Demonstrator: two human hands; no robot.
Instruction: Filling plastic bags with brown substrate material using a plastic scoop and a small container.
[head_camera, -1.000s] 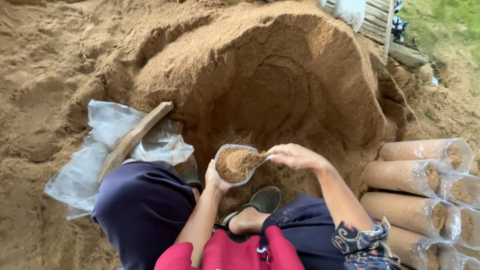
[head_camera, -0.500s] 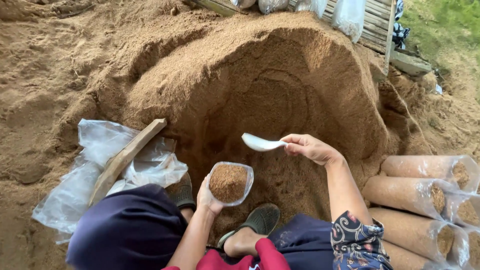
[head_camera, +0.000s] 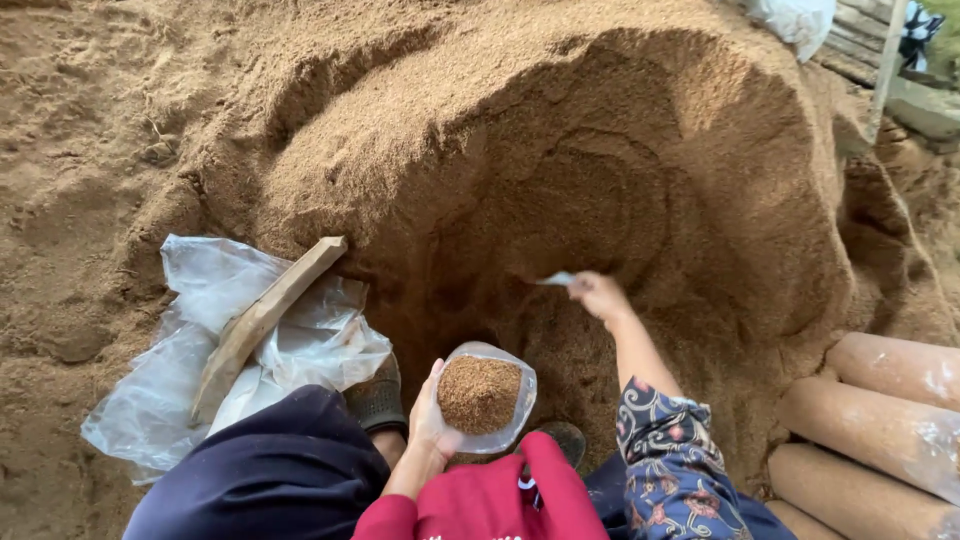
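A clear plastic bag (head_camera: 486, 398), filled nearly to the rim with brown sawdust, is held upright by the left hand (head_camera: 432, 420). The fingers are wrapped around the bag's left side from below, closed on the plastic; the thumb side is hidden behind the bag. The bag is positioned low in the frame, just above the knees and a red garment (head_camera: 490, 500), directly in front of the hollow dug into the sawdust pile (head_camera: 560, 130).

The right hand (head_camera: 598, 296) is extended forward into that hollow, well apart from the bag. It is closed around a small pale scoop (head_camera: 556, 279), of which only the tip is seen projecting to the left of the fingers. The scoop tip is set against the dark inner face of the pile. Whether any sawdust is carried on the scoop cannot be told. A patterned dark-blue sleeve (head_camera: 668, 450) covers the right forearm.

To the left, crumpled clear plastic sheets (head_camera: 250, 340) are spread on the sawdust, and a wooden stick (head_camera: 262, 320) is laid diagonally across them. A dark shoe (head_camera: 378, 398) is seen just beside the sheets, partly hidden behind the left hand. At the lower right, several filled cylindrical bags (head_camera: 880, 410) are stacked on their sides, touching one another. Wooden planks (head_camera: 880, 40) are noted at the upper right edge.
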